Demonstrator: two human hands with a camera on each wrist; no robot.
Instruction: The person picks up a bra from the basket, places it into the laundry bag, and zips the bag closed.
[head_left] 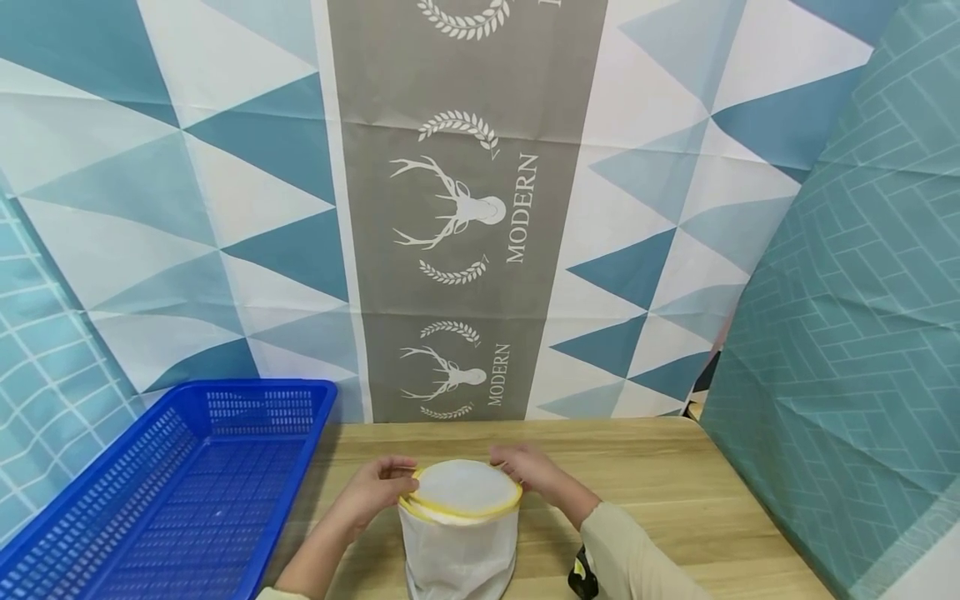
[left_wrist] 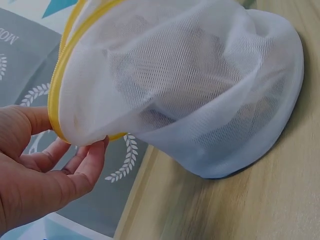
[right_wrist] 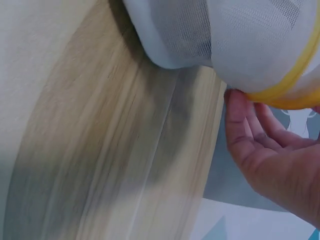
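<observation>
A white mesh laundry bag [head_left: 461,554] with a yellow-edged round top stands on the wooden table, its lid lying over the opening. At the left of the rim, my left hand [head_left: 378,487] pinches the yellow edge [left_wrist: 56,95] between thumb and fingers. On the opposite side my right hand [head_left: 532,471], blurred in the head view, holds the rim. From the right wrist, the fingertips of that hand [right_wrist: 275,145] show against the underside of the yellow trim [right_wrist: 285,95]. The bag's sides sag in folds; whatever may be inside cannot be made out.
A blue plastic basket [head_left: 217,492] with slotted walls occupies the left side. Beside my right sleeve is a small black item [head_left: 582,575] with a yellow-green mark, partly hidden. The wooden table [head_left: 637,467] ends at a patterned cloth wall [head_left: 450,250].
</observation>
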